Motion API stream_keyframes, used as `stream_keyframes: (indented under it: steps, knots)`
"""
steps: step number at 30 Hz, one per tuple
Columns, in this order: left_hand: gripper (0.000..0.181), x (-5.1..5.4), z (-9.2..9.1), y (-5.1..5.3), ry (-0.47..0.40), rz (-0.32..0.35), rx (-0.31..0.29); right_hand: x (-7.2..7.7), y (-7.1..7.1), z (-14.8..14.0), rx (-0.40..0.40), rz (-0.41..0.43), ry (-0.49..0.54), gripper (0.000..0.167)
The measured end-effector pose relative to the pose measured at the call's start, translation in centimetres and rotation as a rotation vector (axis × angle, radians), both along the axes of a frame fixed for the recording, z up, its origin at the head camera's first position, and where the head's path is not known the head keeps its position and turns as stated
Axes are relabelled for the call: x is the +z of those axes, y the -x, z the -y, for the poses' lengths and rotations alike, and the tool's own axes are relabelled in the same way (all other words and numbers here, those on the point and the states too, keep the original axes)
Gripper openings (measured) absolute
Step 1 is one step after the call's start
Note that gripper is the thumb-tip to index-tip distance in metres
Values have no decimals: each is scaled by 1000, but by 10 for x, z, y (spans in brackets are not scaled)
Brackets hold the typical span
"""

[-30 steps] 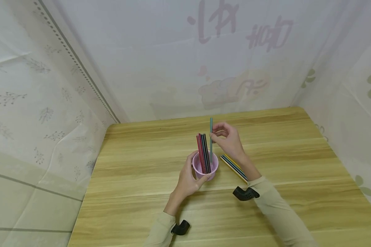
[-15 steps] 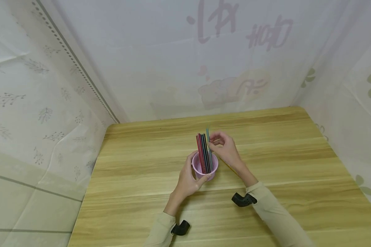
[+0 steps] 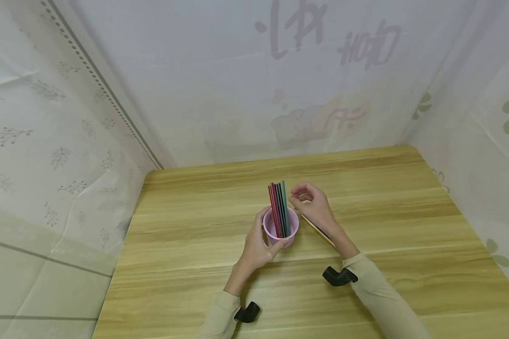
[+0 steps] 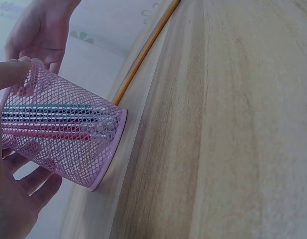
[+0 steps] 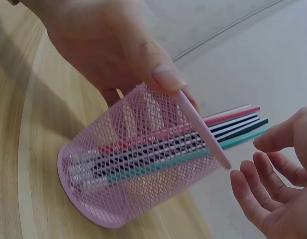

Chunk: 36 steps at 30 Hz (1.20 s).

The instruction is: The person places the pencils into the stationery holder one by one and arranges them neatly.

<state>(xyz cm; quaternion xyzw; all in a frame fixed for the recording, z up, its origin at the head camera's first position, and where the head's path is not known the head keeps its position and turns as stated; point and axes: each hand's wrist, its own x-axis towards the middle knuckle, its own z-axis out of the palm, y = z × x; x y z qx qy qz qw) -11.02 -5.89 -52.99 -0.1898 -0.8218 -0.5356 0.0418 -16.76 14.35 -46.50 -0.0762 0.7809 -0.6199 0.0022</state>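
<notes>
A pink mesh cup (image 3: 293, 231) stands on the table, held round its side and rim by the left hand (image 3: 256, 245). Inside lean several pencils (image 3: 277, 207), red, dark and, nearest the right hand, teal. In the right wrist view the mesh cup (image 5: 138, 154) shows the teal pencil (image 5: 238, 139) slanting out over the rim. The right hand (image 3: 316, 205) is just right of the pencil tops, fingers loosely bent with nothing between them; a small gap separates it from the teal pencil. Under the right wrist lie more pencils (image 3: 318, 230), partly hidden.
The wooden table (image 3: 186, 235) has light curtains on its left, back and right sides. In the left wrist view an orange-yellow pencil (image 4: 143, 53) lies on the table beyond the cup's base.
The teal pencil went down into the cup and now leans with the others. The right hand has let go of it and drawn slightly right; the left hand stays on the cup.
</notes>
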Motion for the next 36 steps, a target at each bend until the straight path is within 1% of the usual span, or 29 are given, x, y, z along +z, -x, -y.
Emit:
stream_keyframes:
  steps: [5, 9, 16, 20, 24, 30, 36]
  knots:
    - [96, -1, 0, 0, 0, -4, 10, -3, 0, -11, 4, -9, -17, 23]
    - [96, -2, 0, 0, 3, -23, 15, -11, 0, -23, -13, -6, -61, 24]
    - [95, -2, 0, 0, -2, -21, 19, -21, -4, -41, -55, 64, -144, 25]
    - [95, -2, 0, 0, -2, -35, 19, -25, -6, -48, -65, 101, -177, 26]
    - [95, -2, 0, 0, -4, -37, 18, -31, -8, -53, -69, 118, -222, 26]
    - [95, -2, 0, 0, -2, -31, 14, -45, -13, -59, -61, 111, -318, 21]
    - [95, -1, 0, 0, -4, -11, 11, -55, -16, -65, -64, 100, -350, 19]
